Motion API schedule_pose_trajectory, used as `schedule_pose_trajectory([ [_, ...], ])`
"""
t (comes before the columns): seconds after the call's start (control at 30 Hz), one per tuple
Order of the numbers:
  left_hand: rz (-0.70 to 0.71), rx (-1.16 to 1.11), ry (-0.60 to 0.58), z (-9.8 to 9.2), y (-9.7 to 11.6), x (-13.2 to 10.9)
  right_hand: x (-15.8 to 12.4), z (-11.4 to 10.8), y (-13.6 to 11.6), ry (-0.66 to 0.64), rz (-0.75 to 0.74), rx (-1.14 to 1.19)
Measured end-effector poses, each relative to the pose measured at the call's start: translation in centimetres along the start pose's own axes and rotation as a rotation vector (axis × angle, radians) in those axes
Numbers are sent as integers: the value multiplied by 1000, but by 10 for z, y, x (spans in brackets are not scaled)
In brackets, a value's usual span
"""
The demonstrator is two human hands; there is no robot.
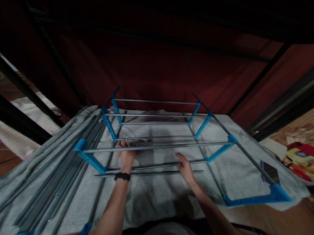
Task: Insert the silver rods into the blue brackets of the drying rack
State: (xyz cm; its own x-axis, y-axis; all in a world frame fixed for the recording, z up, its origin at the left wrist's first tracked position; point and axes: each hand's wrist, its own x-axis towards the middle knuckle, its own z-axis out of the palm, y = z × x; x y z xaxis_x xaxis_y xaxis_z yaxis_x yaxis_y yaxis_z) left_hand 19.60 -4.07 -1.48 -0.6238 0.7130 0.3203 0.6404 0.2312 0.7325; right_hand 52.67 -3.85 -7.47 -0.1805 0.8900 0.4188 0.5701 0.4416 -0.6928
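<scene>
A rack frame of grey metal rods and blue plastic brackets stands in front of me. My left hand (126, 154) reaches in beneath an upper crossbar (158, 147), its fingers parted near the left end of a lower rod (155, 137). My right hand (185, 167) hovers by another lower crossbar (154, 166), fingers apart and slightly bent. A loose rod (154, 173) lies crosswise on the cloth below both hands. Blue brackets (91, 158) join the rods at the left, and a matching bracket (219, 152) stands on the right.
Several loose grey rods (63, 170) lie bundled at the left on the grey cloth (150, 197). A phone (270, 173) rests beneath the right side rail. A red and yellow package (307, 161) sits farther right. A dark red curtain (155, 69) hangs behind.
</scene>
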Motion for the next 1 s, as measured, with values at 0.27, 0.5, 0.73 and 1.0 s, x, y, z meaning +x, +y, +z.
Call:
schedule_pose_trajectory([
  [0.27,417,200,-108,-17,-23,-132,-61,-11,-18,-154,-271,-342],
  [0.5,533,398,-227,-27,-38,-142,-71,-2,-19,-135,-257,-303],
  [0.73,559,428,-256,-28,-28,-147,-75,-5,-12,-137,-265,-266],
  [1.0,536,427,-340,-47,-17,-169,-68,-6,-15,-204,-295,-364],
])
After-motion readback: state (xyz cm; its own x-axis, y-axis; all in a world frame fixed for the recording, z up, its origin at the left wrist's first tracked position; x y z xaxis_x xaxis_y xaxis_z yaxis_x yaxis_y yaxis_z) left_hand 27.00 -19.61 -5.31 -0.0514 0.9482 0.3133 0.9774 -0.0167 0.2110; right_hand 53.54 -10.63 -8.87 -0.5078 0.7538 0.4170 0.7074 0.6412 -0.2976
